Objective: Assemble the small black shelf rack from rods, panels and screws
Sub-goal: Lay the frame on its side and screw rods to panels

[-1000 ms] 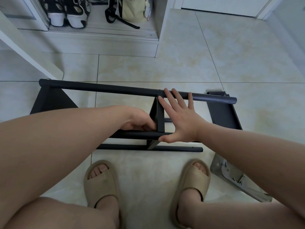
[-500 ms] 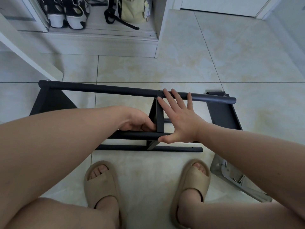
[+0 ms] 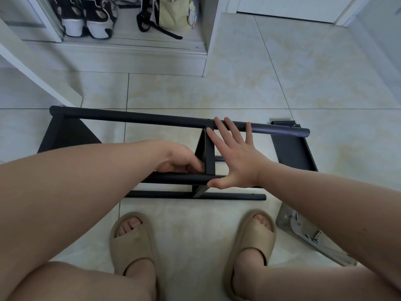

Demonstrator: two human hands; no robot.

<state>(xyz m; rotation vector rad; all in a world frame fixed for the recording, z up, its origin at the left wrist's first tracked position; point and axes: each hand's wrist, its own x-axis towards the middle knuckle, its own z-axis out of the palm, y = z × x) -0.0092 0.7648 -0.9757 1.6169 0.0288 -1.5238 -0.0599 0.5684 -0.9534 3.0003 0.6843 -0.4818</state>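
The black rack (image 3: 134, 118) lies on the tiled floor in front of my feet, made of long rods joined by panels. Its middle panel (image 3: 208, 153) stands upright between the far rod and the near rod (image 3: 178, 178). My right hand (image 3: 233, 157) lies flat and open against the right face of that panel, fingertips on the far rod and thumb on the near rod. On the panel's left side my left hand (image 3: 180, 158) is curled with its fingers against the panel; whatever the fingers hold is hidden. A loose black panel (image 3: 291, 148) lies at the right end.
A clear plastic bag (image 3: 308, 235) with small metal parts lies on the floor at the right, by my right foot. An open cabinet (image 3: 204, 51) with shoes and a bag stands at the back. A white slanted board (image 3: 32, 72) reaches down at the left.
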